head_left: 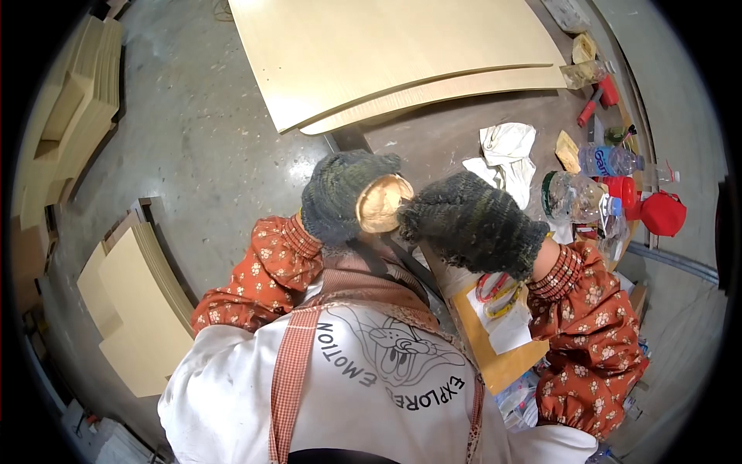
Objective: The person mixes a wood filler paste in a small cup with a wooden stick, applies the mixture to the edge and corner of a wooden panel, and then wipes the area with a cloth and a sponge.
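In my left hand (340,193), which wears a dark knitted glove, is a small round tan cup-like thing (380,205). Its open side faces up and its hollow looks rough and crumpled. My right hand (479,224), gloved the same way, reaches in from the right. Its fingers are closed together at the rim of the tan thing. What they pinch, if anything, is hidden by the glove. Both hands are raised in front of my apron (363,278), by the near edge of the brown worktable (433,139).
Pale boards (402,54) lie on the table's far part. A white cloth (508,155), plastic bottles (572,193), a red lid-like thing (663,213) and tan chunks (567,151) are at right. Scissors (502,298) lie on paper by my right forearm. Board stacks (139,309) stand left.
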Action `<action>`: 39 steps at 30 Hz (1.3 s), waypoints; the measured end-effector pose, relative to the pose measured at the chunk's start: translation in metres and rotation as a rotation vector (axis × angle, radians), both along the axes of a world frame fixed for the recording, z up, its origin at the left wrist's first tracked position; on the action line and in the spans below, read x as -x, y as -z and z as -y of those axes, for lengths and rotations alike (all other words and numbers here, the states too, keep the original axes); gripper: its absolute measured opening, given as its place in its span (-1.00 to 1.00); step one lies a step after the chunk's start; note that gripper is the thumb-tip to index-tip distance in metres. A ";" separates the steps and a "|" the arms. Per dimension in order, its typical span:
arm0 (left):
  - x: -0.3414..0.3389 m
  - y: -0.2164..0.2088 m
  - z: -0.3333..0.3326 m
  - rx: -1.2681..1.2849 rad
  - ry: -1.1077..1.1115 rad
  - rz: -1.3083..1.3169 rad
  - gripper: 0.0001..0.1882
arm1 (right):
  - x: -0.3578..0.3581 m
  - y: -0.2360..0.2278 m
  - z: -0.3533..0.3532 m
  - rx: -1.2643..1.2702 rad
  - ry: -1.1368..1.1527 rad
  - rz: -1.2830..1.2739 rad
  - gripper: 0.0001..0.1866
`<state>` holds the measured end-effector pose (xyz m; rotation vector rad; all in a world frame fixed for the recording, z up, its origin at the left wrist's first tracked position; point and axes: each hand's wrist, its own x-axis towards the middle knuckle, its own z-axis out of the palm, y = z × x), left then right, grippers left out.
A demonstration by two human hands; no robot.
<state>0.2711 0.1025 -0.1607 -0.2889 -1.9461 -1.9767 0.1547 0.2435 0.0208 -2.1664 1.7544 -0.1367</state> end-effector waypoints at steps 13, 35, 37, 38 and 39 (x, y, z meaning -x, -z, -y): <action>-0.002 -0.028 -0.013 0.019 -0.225 0.148 -0.34 | -0.009 -0.011 -0.030 0.239 0.236 0.046 -0.76; 0.005 -0.032 0.008 0.172 -0.087 0.152 -0.52 | -0.022 -0.029 -0.030 0.153 0.266 0.076 -0.81; 0.003 -0.022 0.005 -0.193 0.041 0.181 -0.52 | -0.019 -0.035 -0.028 0.104 0.319 0.139 -0.77; 0.003 -0.019 0.003 -0.377 0.107 0.192 -0.53 | -0.019 -0.037 -0.026 0.070 0.350 0.186 -0.75; 0.004 -0.019 0.003 -0.336 0.093 0.154 -0.53 | -0.018 -0.038 -0.025 0.047 0.376 0.232 -0.73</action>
